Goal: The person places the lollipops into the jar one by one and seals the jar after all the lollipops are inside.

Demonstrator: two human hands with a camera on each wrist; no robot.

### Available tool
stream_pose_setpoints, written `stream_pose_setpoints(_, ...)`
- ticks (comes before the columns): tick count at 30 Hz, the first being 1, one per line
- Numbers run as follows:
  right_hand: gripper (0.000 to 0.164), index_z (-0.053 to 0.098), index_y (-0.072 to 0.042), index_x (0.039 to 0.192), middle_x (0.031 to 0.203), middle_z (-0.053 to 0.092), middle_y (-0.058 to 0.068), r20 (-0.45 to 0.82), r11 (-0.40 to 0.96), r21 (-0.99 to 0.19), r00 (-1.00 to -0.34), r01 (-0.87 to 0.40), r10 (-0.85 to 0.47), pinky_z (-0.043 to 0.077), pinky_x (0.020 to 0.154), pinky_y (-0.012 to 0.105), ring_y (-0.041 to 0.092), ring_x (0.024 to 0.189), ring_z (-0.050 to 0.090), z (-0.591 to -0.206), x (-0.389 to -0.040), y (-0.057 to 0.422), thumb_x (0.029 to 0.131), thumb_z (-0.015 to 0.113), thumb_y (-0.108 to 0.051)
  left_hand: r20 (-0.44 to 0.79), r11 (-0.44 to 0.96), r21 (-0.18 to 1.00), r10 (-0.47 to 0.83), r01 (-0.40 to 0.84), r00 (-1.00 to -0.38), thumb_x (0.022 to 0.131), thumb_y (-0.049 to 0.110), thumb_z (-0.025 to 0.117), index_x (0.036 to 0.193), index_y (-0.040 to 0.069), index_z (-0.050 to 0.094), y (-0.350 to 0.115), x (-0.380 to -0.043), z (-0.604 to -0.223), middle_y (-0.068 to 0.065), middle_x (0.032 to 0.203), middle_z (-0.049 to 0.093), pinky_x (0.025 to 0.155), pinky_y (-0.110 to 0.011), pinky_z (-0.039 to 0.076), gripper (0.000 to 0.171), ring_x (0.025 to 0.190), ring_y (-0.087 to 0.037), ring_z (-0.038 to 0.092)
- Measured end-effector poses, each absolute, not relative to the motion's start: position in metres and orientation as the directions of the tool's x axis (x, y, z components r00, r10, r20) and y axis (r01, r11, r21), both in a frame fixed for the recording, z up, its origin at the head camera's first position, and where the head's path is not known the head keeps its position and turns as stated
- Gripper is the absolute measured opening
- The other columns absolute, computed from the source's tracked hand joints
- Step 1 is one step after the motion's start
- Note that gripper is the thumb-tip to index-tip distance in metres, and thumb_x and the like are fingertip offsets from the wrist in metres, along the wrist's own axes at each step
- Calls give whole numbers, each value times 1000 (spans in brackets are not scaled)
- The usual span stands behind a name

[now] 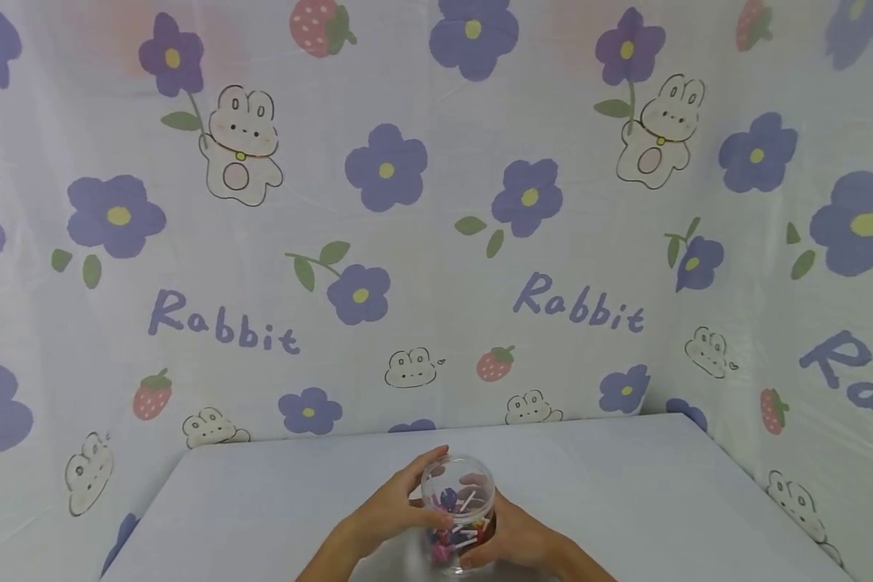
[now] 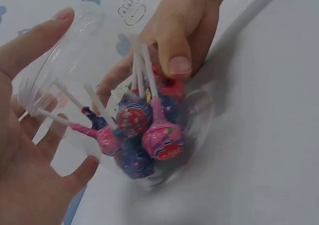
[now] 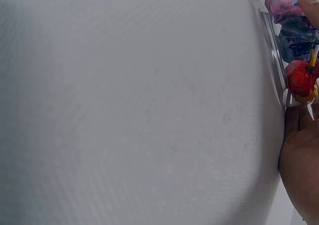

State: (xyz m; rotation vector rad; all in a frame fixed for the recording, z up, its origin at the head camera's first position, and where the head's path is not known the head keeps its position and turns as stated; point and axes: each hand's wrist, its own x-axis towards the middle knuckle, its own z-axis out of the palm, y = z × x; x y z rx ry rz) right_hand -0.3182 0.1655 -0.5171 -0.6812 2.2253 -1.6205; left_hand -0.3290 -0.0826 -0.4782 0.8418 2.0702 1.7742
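Observation:
A clear plastic jar [image 1: 467, 467] with several lollipops [image 2: 162, 141] inside is held between both hands, tilted, over the white table. Its round, ridged top end faces the head camera. My left hand [image 1: 387, 511] grips that end, index finger along the far side and thumb on the near side. Lower down, my right hand [image 1: 518, 535] holds the jar's body from the right, its thumb across the wall in the left wrist view. Pink, blue and red wrappers with white sticks show through the plastic. The right wrist view catches only a red lollipop [image 3: 300, 78] and part of the hand.
The white tabletop [image 1: 626, 493] stretches out on both sides of the jar. Behind it and on the right hangs a white sheet [image 1: 436, 267] printed with purple flowers, strawberries and rabbits. The table's back edge meets the sheet.

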Motion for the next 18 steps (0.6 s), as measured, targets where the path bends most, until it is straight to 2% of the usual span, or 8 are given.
stream_pose_setpoints(3, 106, 26, -3, 156, 136, 56, 7, 48, 248, -945, -837, -216, -545, 43, 100, 26, 22, 116, 56, -518, -319, 164, 75, 94, -13, 178, 91, 958, 550, 271, -816, 79, 29, 91, 162, 19, 30, -78, -323, -479, -13, 162, 31, 112, -55, 41, 103, 145, -38, 34)
stream_pose_setpoints(9, 103, 28, -1, 154, 118, 61, 7, 88, 197, -951, -820, -238, -566, 51, 81, 25, 22, 96, 60, -523, -320, 165, 75, 93, -11, 246, 187, 927, 350, 324, -904, 66, 36, 100, 149, 14, 38, -60, -309, -478, -10, 144, 40, 102, -48, 46, 106, 122, -29, 49)
stream_pose_setpoints(12, 101, 29, -1, 153, 115, 61, 8, 97, 176, -956, -820, -234, -564, 50, 79, 26, 22, 94, 59, -525, -320, 164, 75, 92, -8, 235, 195, 929, 344, 314, -909, 68, 36, 98, 147, 12, 41, -61, -309, -477, -12, 143, 44, 101, -48, 49, 101, 124, -31, 50)
stream_pose_setpoints(15, 99, 32, -2, 153, 120, 60, 8, 96, 169, -959, -824, -226, -559, 50, 84, 27, 24, 101, 58, -525, -320, 161, 75, 91, -6, 207, 178, 940, 384, 292, -900, 71, 33, 97, 148, 16, 45, -69, -312, -476, -12, 148, 45, 103, -51, 49, 95, 133, -36, 47)
stream_pose_setpoints(18, 97, 34, -3, 153, 123, 59, 7, 85, 175, -960, -825, -217, -558, 48, 88, 28, 24, 105, 57, -524, -321, 158, 75, 91, -6, 202, 149, 947, 414, 285, -887, 73, 26, 97, 149, 14, 47, -77, -316, -475, -13, 151, 45, 104, -55, 49, 92, 138, -40, 44)
